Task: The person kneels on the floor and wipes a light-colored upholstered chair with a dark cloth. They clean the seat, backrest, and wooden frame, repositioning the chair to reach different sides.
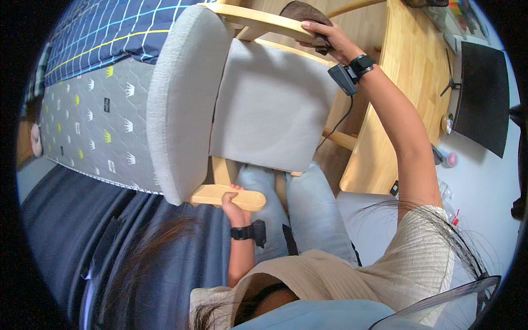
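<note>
A wooden armchair with a grey fabric seat (272, 107) and a grey padded backrest (181, 107) stands before me. My left hand (237, 209) is wrapped around the near wooden armrest (251, 199), with the thumb lying over its top. At the far side, my right hand (336, 40) holds a dark brown cloth (307, 12) against the front end of the far armrest (264, 20). Part of the cloth shows beyond that armrest, and a bunched part hangs under my fingers. My right fingertips are partly hidden by the wood and the cloth.
A bed with a crown-patterned mattress (111, 119) and checked blue bedding (111, 33) adjoins the backrest. Dark blue curtains (123, 243) hang at lower left. To the right is a wooden desk (371, 152), with a black monitor (482, 95) beyond. A cable (344, 121) trails from my right wrist device.
</note>
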The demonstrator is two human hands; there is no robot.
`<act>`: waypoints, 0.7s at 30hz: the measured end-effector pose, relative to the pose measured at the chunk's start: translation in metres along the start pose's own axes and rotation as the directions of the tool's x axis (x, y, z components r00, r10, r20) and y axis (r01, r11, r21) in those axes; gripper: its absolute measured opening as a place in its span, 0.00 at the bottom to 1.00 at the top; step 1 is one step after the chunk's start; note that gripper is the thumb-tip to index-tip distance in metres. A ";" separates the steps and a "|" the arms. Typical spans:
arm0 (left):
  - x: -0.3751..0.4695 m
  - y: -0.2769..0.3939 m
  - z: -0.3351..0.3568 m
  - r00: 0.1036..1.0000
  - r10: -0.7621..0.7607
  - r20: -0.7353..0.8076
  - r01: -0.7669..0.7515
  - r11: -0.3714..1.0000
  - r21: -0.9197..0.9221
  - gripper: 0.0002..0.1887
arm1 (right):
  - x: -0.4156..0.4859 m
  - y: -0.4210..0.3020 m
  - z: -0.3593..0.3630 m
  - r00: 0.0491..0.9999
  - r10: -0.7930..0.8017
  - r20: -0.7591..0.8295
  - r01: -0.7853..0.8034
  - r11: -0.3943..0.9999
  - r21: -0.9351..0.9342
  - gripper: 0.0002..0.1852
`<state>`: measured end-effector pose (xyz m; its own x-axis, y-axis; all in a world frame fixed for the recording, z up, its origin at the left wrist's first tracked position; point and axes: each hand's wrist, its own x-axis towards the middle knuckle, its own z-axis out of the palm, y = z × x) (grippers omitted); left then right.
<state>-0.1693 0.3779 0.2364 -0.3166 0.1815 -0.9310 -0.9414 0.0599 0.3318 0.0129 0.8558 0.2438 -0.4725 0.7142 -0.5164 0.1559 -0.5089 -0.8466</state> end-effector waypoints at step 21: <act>0.082 -0.026 0.152 0.996 -0.015 0.091 0.014 1.000 0.013 0.13 | 0.083 -0.039 -0.110 0.994 0.102 0.045 -0.110 0.963 0.245 0.13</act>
<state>-0.1529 0.5404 0.1742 -0.2903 0.2687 -0.9184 -0.9443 0.0751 0.3204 0.0633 0.9877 0.2195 -0.4925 0.6360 -0.5941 -0.0102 -0.6868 -0.7268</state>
